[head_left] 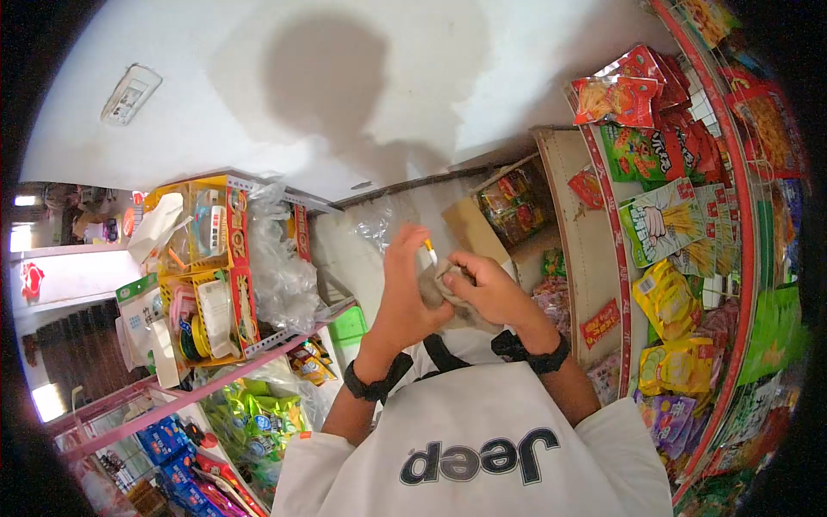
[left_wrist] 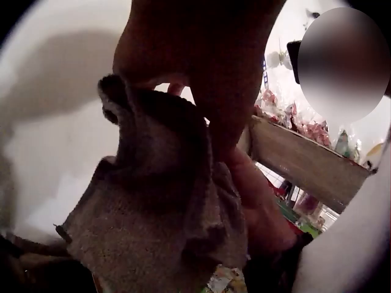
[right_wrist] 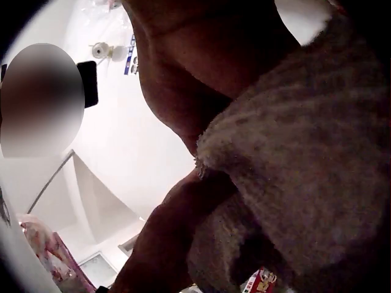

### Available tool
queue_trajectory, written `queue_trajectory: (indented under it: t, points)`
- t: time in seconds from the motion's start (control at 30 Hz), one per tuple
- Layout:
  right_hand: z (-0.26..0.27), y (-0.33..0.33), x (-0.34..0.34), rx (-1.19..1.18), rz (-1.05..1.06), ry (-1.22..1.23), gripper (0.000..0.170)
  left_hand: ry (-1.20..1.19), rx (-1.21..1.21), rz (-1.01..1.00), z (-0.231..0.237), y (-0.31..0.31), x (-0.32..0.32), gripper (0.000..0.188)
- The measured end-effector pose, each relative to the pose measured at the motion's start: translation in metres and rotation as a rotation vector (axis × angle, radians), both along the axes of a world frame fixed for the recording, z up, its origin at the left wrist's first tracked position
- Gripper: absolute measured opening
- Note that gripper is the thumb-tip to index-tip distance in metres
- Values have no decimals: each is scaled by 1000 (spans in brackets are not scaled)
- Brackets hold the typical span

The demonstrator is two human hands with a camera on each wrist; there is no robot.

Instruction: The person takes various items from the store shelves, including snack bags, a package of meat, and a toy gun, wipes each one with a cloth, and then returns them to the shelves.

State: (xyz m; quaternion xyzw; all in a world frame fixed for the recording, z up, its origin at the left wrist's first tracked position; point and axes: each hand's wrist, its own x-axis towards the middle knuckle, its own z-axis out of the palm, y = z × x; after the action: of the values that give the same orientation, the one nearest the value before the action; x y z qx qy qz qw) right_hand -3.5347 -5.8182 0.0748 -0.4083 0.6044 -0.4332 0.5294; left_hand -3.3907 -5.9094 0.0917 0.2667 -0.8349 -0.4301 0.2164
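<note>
A grey-brown cloth is bunched between my two hands in front of my chest. My right hand grips it with curled fingers, thumb on top. On the other side, my left hand has its thumb against the cloth, and a cigarette, white with a yellow end, sticks out by its fingertips. In the left wrist view the cloth hangs in thick folds below the left hand. The right wrist view has the cloth close beside the dark underside of the right hand.
Racks of snack packets stand close on the right. To the left, yellow baskets of small goods sit on a shelf beside crumpled clear plastic. An open cardboard box and a green container lie beyond my hands, near a white wall.
</note>
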Motion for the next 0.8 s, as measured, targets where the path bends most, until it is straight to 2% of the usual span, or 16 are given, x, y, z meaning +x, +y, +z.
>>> queue_trajectory:
  t: [0.07,0.17,0.27,0.5,0.63,0.8]
  points:
    - [1,0,7,1,-20,43,17,25,-8,-42,-5,6,2,89]
    - [-6,-1,16,35,-80,33,27,42,5,-73,-7,11,7,91]
    - [3,-3,22,21,-161,-11,27,35,30,-55,4,11,14,91]
    - [9,-12,39,17,19,130,30,52,-48,125,4,11,45,86]
    - [15,-18,59,1,89,70,31,53,-119,254,-3,13,66,82]
    - [28,-32,85,80,180,145,28,41,-48,290,2,12,94,80]
